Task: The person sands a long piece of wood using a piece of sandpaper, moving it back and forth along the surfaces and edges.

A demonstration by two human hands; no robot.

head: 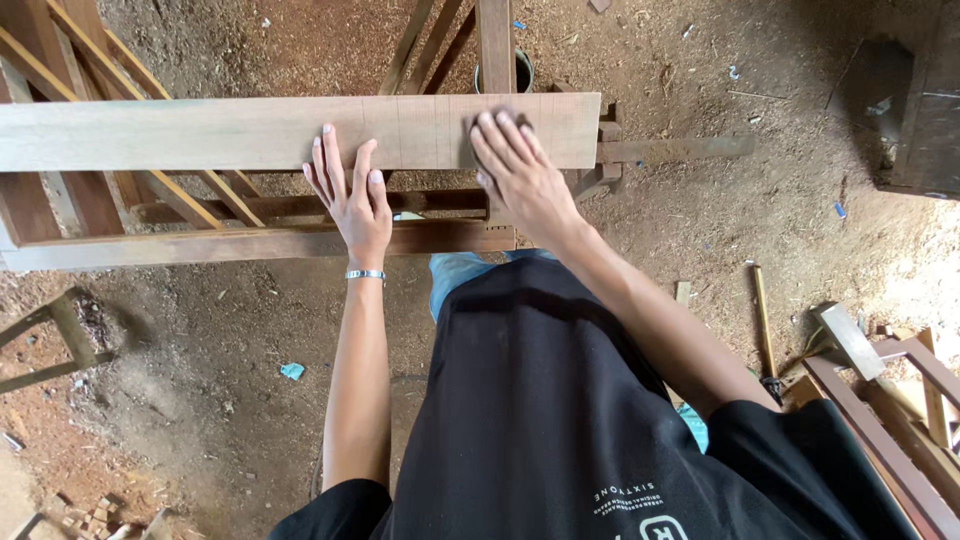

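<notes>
A long pale wooden plank (200,132) lies across a dark wooden frame (250,240) in front of me, with thin pencil lines drawn across its right part. My left hand (350,190) rests flat on the plank's near edge, fingers spread, a metal bracelet on the wrist. My right hand (515,165) presses down on a dark piece of sandpaper (475,135) on the plank near its right end. The sandpaper is mostly hidden under my fingers.
A round dark container (520,70) stands on the sawdust-covered floor behind the plank. A dark bench or box (925,110) is at the top right. Loose wooden pieces and a long-handled tool (765,320) lie at the right. Another wooden frame (55,345) sits low left.
</notes>
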